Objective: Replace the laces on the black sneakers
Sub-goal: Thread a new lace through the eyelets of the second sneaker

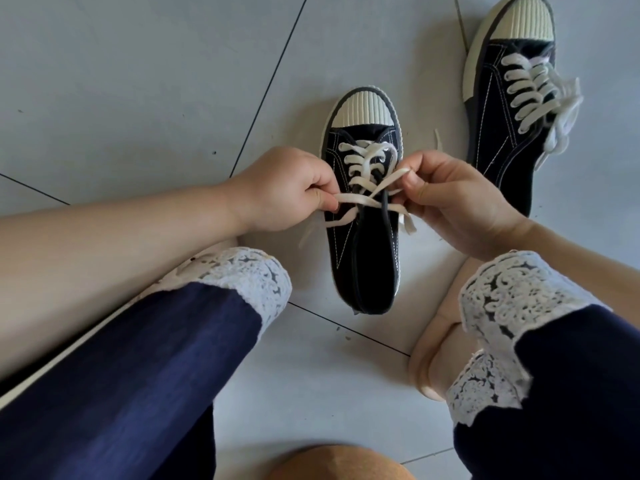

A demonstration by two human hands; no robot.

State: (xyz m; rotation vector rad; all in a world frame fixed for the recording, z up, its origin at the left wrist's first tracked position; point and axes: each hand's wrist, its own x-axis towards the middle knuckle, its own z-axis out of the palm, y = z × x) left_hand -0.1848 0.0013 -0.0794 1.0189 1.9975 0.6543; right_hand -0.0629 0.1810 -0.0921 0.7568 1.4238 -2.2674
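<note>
- The near sneaker (367,258) stands on the floor (138,81) between the person's knees, with its ribbed toe cap pointing away from them
- A white lace (372,161) is already threaded through the eyelets that show, in rows from the toe up to the top of the tongue
- The left hand (291,192) pinches one free end of this lace between thumb and curled fingers, just at the sneaker's left side
- The right hand (446,199) pinches the other end the same way at the sneaker's right side, with the thumb on top
- The two ends cross over the tongue between the hands, and their loose tips hang down on either side of the shoe
- A dark strand (385,216) runs from the crossing back along the shoe's opening; I cannot tell whether it is an old lace
- The far sneaker (498,133) lies further off on the floor to the right, well apart from the hands, fully laced in white with its ends in a loose bunch
- Judging by this, threading is done on both shoes and the step in hand is tying off the near one
- The next move likely calls for tucking one end under the crossing, pulling both ends evenly outward, then forming the bow without dragging the rows crooked
</note>
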